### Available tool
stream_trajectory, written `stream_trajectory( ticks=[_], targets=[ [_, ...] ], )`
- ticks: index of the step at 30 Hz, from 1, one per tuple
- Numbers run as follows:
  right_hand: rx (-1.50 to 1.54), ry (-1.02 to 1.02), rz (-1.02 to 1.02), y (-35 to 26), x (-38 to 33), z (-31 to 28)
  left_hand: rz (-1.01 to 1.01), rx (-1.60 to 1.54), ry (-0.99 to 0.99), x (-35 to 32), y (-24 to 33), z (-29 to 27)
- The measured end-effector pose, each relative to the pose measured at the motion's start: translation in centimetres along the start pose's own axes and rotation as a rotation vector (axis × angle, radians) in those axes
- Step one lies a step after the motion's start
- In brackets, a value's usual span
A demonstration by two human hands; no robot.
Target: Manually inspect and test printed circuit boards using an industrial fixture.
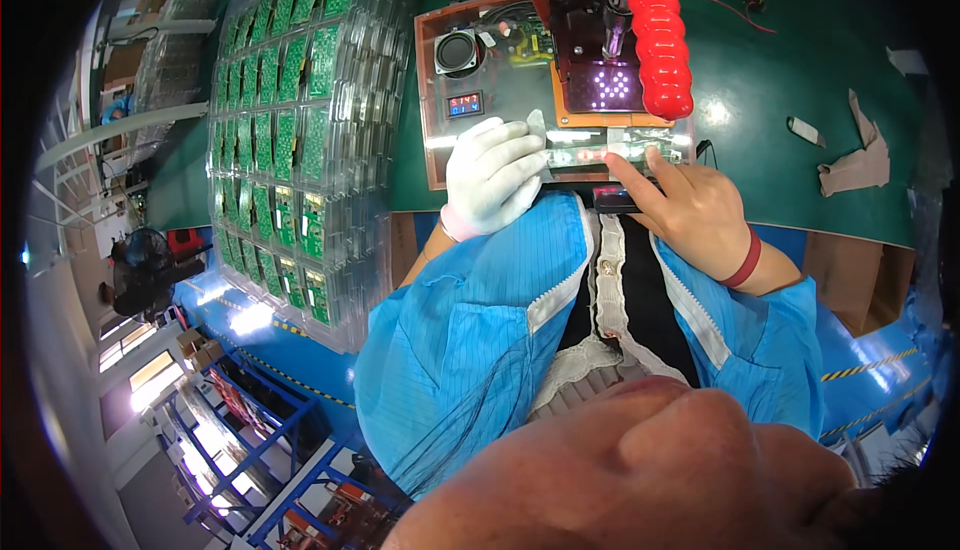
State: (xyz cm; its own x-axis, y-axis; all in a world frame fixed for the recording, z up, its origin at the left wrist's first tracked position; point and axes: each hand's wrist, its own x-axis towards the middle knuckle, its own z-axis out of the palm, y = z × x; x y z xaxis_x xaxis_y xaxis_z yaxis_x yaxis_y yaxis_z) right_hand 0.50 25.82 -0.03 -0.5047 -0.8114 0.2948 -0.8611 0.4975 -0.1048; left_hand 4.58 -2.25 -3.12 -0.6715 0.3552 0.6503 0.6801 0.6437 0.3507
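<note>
My left hand, in a white glove, lies flat at the front left of a clear-topped test fixture with a reddish-brown frame. Its fingers are stretched out and close together. My right hand is bare, with a red band at the wrist. Its index finger points out and touches the clear strip along the fixture's front, beside a small red glow. The other fingers are partly bent, and I see nothing gripped in them. Above the strip stands a press with a ribbed red handle and a dark plate showing lit dots.
Clear trays of green circuit boards are stacked at the left. The fixture holds a round speaker and a small digital meter. On the green table lie a brown scrap and a small white piece.
</note>
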Motion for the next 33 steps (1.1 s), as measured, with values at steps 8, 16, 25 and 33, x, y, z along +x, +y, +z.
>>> stream_trajectory(
  ticks=[8,16,25,33],
  targets=[
    [0.029,-0.032,0.010,0.5,0.1,-0.7,-0.033,-0.034,-0.014,-0.5,-0.2,0.4],
    [0.087,-0.027,0.004,0.6,0.4,-1.2,-0.006,-0.016,0.018,-0.7,-0.5,0.0],
    [0.132,0.002,0.026,1.0,0.4,-1.3,0.001,-0.025,0.008,-0.4,-0.3,0.0],
    [0.693,0.266,0.182,3.6,-1.3,1.9,-0.062,-0.026,-0.038,-0.5,-1.3,2.2]
  ],
)
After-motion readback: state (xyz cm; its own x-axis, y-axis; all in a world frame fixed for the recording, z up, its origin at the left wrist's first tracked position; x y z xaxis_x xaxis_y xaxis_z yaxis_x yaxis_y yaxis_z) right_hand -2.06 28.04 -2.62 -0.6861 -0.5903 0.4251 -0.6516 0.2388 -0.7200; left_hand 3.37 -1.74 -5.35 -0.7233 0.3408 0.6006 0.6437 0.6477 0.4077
